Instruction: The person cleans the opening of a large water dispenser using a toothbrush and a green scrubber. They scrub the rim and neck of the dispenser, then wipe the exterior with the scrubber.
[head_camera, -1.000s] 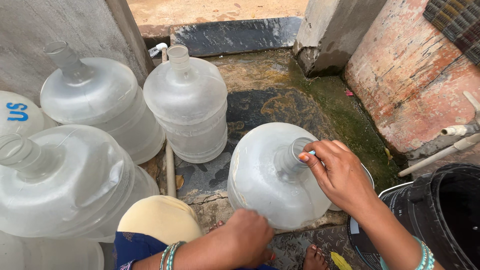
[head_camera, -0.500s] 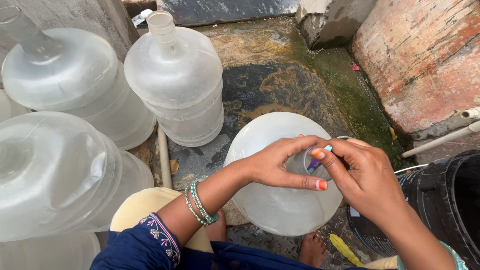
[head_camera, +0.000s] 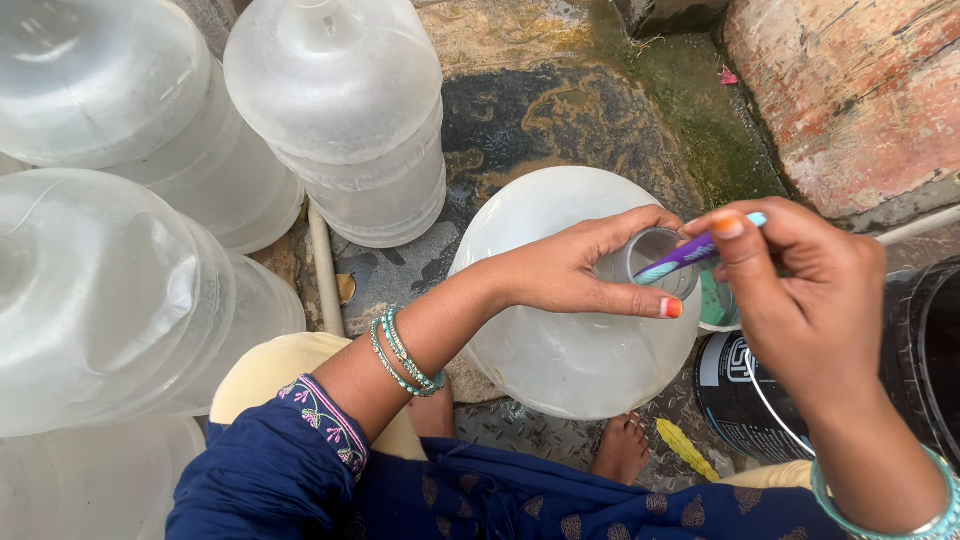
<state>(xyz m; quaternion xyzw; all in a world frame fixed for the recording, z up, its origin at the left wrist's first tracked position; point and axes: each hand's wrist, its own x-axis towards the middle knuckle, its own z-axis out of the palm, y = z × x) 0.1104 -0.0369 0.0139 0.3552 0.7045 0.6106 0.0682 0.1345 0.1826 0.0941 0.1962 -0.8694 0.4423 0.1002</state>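
Left hand (head_camera: 570, 270) grips jug (head_camera: 560, 340) neck; right hand (head_camera: 800, 290) pinches purple brush (head_camera: 690, 255), long axis slanting down-left into jug mouth.

Jug (head_camera: 560, 340): translucent white. Brush handle (head_camera: 690, 255): purple and teal striped. Bucket (head_camera: 900, 380): black. Sleeve (head_camera: 290, 460): navy, embroidered trim.

An outdoor washing or water-filling spot, likely a yard beside a building. Large clear water jugs (head_camera: 330, 110) crowd a wet stone floor (head_camera: 540, 110) streaked with green algae. A worn red brick wall (head_camera: 850, 90) rises at one side, a thin pipe (head_camera: 325, 270) runs along the ground, and a black bucket (head_camera: 920, 360) stands nearby.
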